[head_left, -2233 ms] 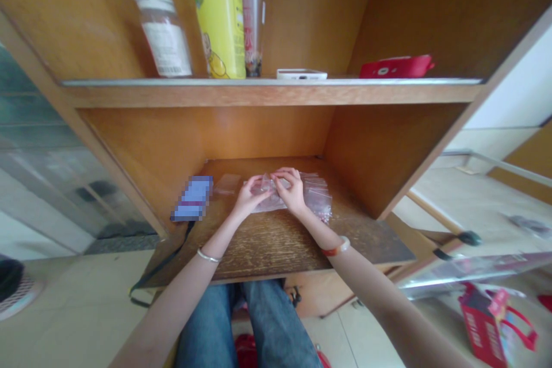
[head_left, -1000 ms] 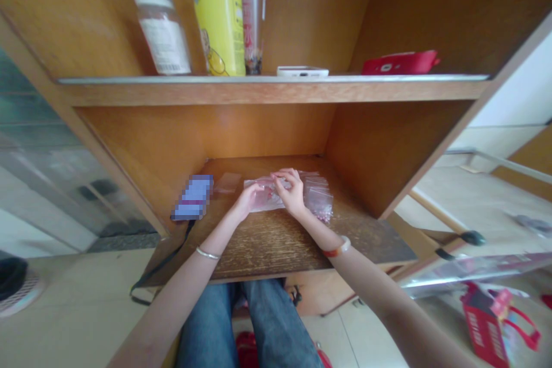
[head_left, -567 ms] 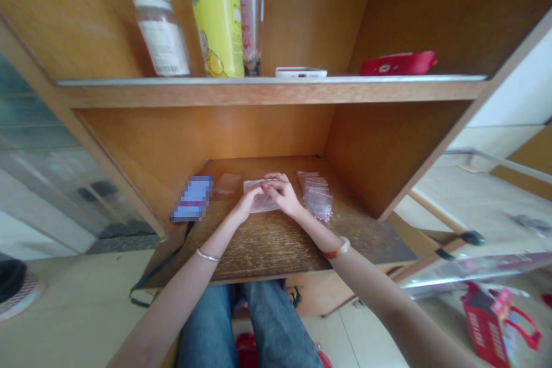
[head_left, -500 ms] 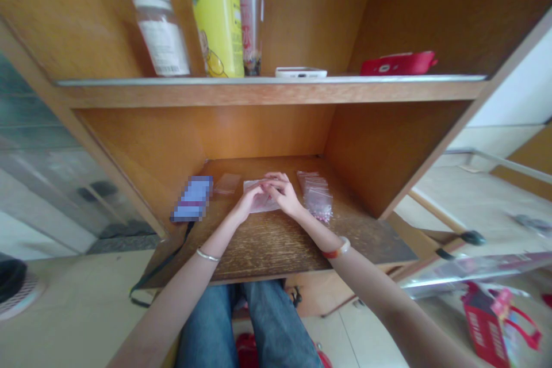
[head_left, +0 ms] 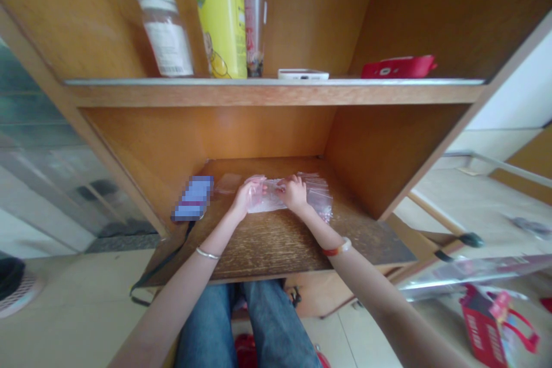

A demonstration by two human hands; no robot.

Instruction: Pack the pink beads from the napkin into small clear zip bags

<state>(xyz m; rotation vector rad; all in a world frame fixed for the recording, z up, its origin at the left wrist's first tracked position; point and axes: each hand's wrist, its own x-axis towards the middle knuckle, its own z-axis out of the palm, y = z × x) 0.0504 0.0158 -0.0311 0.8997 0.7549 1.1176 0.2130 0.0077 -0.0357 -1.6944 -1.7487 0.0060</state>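
My left hand (head_left: 249,192) is at a small clear plastic bag (head_left: 257,198), its thumb and fingers closed on the bag's side. My right hand (head_left: 295,191) is just to the right, fingers curled in with the tips pressed together; what they pinch is too small to make out. Below and between both hands lies a whitish, see-through sheet or pouch (head_left: 272,203) on the desk. Beside my right hand, a fanned row of clear zip bags (head_left: 319,192) holds small pinkish bits at its near end. Another flat clear bag (head_left: 227,182) rests left of my left hand.
A phone (head_left: 192,198) with a black strap (head_left: 179,250) lies at the desk's left. The shelf (head_left: 276,94) above carries a jar (head_left: 168,40), a yellow bottle (head_left: 222,17), a clear tumbler (head_left: 255,23), a white phone (head_left: 303,74) and a red case (head_left: 399,67). Wooden walls stand on both sides.
My hands were together over the whitish sheet; now they are apart. The right hand has moved right and curled its fingers, while the left has shifted slightly left with the clear bag.
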